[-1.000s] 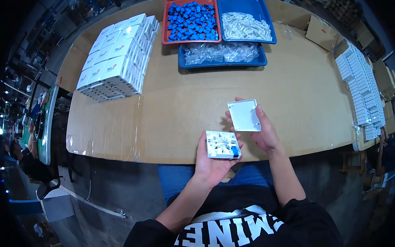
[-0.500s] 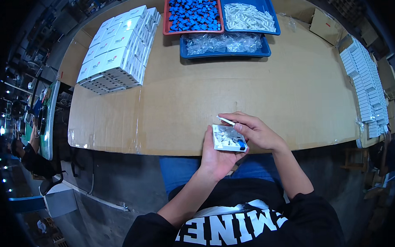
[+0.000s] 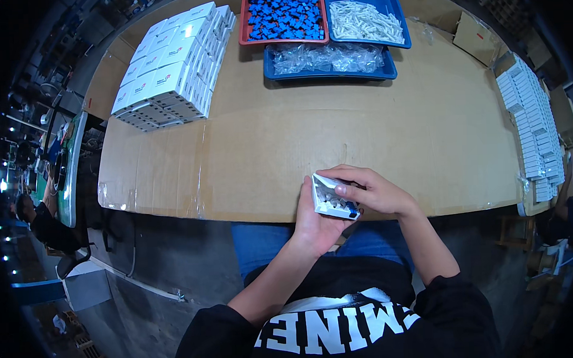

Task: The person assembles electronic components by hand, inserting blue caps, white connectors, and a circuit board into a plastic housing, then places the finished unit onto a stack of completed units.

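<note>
My left hand (image 3: 313, 227) is wrapped round a small white open box (image 3: 335, 213) from below and the left, holding it tilted over the table's front edge. Inside lie crinkled clear plastic, small white pieces and a blue part (image 3: 352, 207). My right hand (image 3: 372, 190) is closed over the box's far side, its thumb at the opening and its fingers along the far edge. Between thumb and fingers runs a white strip (image 3: 326, 177), seemingly the slim white stick; the fingers partly hide it, and its border with the box wall is hard to make out.
At the far left stands a stack of white boxes (image 3: 169, 72). At the back are a red tray (image 3: 284, 41) of blue parts, a blue tray (image 3: 405, 33) of white sticks and a blue tray (image 3: 333, 76) of clear bags. Small white boxes (image 3: 529, 123) line the right edge.
My right hand has brought the white stick down to the box, where before it held the stick above the far rim. The thumb now reaches over the opening. My left hand has hardly moved.
</note>
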The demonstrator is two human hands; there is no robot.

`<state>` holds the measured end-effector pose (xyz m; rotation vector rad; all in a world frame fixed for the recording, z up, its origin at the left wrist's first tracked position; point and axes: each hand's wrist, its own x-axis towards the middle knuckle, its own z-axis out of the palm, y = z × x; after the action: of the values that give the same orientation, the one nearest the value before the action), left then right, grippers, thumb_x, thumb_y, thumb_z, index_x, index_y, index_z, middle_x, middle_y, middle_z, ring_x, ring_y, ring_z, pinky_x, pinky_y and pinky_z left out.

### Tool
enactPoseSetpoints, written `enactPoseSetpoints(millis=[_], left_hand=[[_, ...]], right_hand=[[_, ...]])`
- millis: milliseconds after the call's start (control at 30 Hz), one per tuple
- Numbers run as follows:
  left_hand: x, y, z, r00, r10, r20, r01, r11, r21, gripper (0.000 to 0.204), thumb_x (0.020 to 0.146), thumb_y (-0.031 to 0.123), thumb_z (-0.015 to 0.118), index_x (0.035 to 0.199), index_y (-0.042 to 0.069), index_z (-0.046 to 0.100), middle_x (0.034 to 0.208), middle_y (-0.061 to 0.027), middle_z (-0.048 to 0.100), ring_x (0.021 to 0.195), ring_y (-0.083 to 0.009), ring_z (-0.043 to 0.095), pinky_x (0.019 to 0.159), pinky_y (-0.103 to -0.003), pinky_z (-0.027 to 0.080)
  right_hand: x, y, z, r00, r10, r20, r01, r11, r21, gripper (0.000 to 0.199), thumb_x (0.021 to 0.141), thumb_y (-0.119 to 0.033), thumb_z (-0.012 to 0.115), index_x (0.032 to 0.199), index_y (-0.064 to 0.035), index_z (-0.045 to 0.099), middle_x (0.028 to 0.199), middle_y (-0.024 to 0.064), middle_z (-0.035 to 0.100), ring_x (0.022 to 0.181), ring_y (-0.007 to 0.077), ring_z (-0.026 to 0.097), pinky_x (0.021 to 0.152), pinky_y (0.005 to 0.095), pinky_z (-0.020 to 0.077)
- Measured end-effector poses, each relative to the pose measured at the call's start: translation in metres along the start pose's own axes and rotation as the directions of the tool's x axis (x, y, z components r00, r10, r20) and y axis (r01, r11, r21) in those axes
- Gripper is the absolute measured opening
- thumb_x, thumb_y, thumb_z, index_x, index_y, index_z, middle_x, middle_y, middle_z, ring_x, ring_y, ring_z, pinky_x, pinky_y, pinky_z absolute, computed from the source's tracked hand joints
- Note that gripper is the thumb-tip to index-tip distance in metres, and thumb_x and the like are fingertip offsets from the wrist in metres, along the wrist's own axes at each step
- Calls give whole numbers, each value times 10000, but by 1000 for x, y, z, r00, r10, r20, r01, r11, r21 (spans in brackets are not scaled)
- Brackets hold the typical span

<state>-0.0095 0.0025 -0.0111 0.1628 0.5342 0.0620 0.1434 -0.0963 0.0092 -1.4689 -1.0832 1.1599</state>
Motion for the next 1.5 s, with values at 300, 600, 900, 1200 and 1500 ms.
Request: enactPoseSetpoints(millis=[300, 600, 900, 1200, 1500], left_hand=[[9, 2, -9, 998, -63, 21, 64, 996, -61, 587, 1098, 598, 279, 1378, 157, 547, 1345, -90, 597, 1231, -266, 578, 1025, -509, 482], [13, 5, -12, 997, -73, 35, 77, 990, -115, 522, 1082, 575, 384, 1346, 165, 569, 1313, -85, 614, 1199, -271, 594, 986, -525, 507], [14, 3, -10, 996, -69, 49, 74, 991, -112, 609, 1092, 594, 283, 1451, 151, 498, 1416, -138, 555, 1286, -310, 560, 1072, -560, 476], [16, 4, -6, 999, -40, 19, 42, 992, -116, 610, 1096, 593, 284, 1443, 140, 499, 1432, -120, 552, 1333, -294, 538, 1121, -540, 437], [20, 5, -13, 997, -42, 69, 52, 988, -145, 524, 1102, 539, 361, 1383, 133, 537, 1356, -102, 591, 1241, -274, 581, 1059, -503, 474]], right_hand=[[9, -3, -2, 996, 71, -49, -77, 986, -147, 415, 1038, -358, 637, 1334, -75, 703, 1094, 148, 779, 953, 200, 724, 888, 334, 557], [19, -8, -3, 989, 136, -55, -144, 973, -178, 391, 1054, -364, 609, 1325, -104, 717, 1053, 129, 787, 879, 187, 722, 840, 330, 564], [9, -11, -5, 958, 268, -102, -265, 963, 35, 399, 1062, -331, 602, 1349, -71, 699, 1118, 128, 766, 990, 166, 684, 889, 329, 547], [11, 7, 0, 992, 41, -118, -52, 995, -89, 391, 1051, -289, 616, 1360, -61, 689, 1129, 137, 748, 974, 174, 676, 890, 324, 544], [17, 4, -4, 986, 146, -78, -155, 980, -122, 369, 1064, -302, 593, 1324, -74, 720, 1039, 87, 760, 847, 123, 633, 772, 294, 551]])
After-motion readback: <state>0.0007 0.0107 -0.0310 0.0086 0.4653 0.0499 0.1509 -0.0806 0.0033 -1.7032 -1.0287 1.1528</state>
